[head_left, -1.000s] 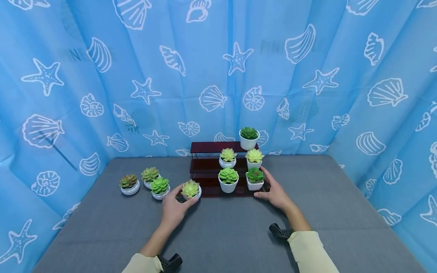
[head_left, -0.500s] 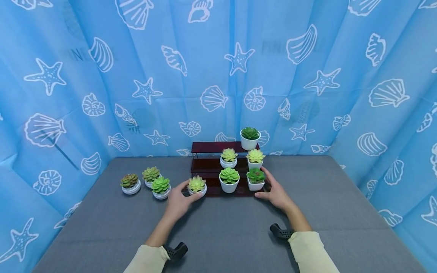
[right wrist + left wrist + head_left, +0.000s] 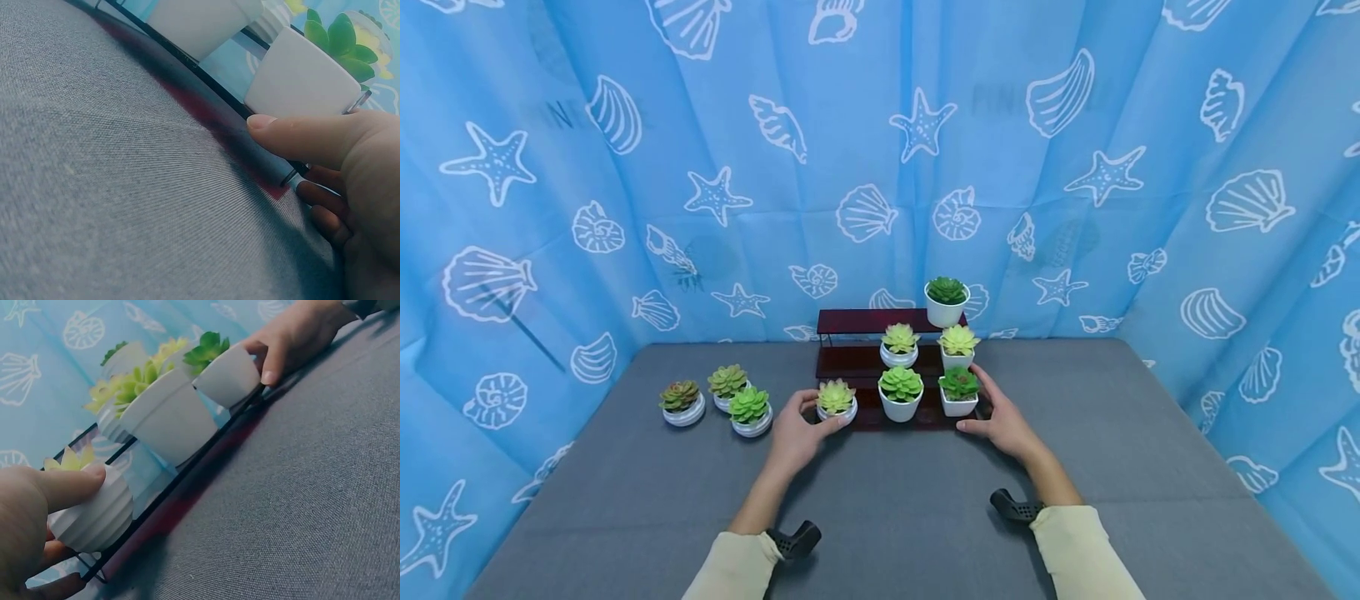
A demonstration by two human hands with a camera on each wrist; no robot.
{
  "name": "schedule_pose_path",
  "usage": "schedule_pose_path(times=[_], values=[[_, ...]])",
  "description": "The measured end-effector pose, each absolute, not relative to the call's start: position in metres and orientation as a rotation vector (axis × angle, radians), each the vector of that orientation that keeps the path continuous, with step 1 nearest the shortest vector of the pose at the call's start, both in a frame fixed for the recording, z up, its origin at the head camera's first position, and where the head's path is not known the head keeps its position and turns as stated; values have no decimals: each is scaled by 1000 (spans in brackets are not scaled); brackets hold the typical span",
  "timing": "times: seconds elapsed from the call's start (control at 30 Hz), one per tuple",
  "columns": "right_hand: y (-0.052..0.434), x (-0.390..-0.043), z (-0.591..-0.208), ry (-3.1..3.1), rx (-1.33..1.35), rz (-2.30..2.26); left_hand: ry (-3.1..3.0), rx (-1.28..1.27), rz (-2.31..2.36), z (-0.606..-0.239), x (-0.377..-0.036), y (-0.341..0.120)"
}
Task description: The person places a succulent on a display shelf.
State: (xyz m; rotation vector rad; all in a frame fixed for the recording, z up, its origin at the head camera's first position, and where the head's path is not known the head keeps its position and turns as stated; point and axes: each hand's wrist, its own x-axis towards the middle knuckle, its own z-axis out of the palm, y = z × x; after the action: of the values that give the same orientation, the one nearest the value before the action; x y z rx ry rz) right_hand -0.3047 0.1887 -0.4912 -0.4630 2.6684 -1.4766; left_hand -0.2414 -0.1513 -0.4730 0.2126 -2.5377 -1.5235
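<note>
White pot (image 3: 99, 514) sits pinched within the left grip (image 3: 795, 436), the right grip (image 3: 1009, 429) clasping the rack (image 3: 850, 362).

Ribbed pot (image 3: 103, 515): matt ridges are being seen.
Square pot (image 3: 300, 75): smooth walls are being seen.
Three-tier stand (image 3: 865, 321): glossy shelves are being seen.
Grey tablecloth (image 3: 895, 517): matt woven cloth is being shown.
Seashell-print curtain (image 3: 850, 83): creased cloth is being shown.
</note>
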Motion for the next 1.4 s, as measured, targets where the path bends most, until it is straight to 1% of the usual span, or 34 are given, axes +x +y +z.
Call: schedule_pose_path(times=[0.73, 1.0, 1.27, 1.4], values=[[190, -303, -490, 2666, -450, -1465, -2555, 195, -1496, -474, -245, -151], [189, -304, -489, 2678, -470, -1461, -2484, 150, -1495, -473, -237, -150], [190, -305, -489, 2678, -479, -1462, -2420, 165, -1490, -468, -228, -150], [189, -304, -489, 2671, -466, -1465, -2341, 115, -1509, -468, -219, -151]])
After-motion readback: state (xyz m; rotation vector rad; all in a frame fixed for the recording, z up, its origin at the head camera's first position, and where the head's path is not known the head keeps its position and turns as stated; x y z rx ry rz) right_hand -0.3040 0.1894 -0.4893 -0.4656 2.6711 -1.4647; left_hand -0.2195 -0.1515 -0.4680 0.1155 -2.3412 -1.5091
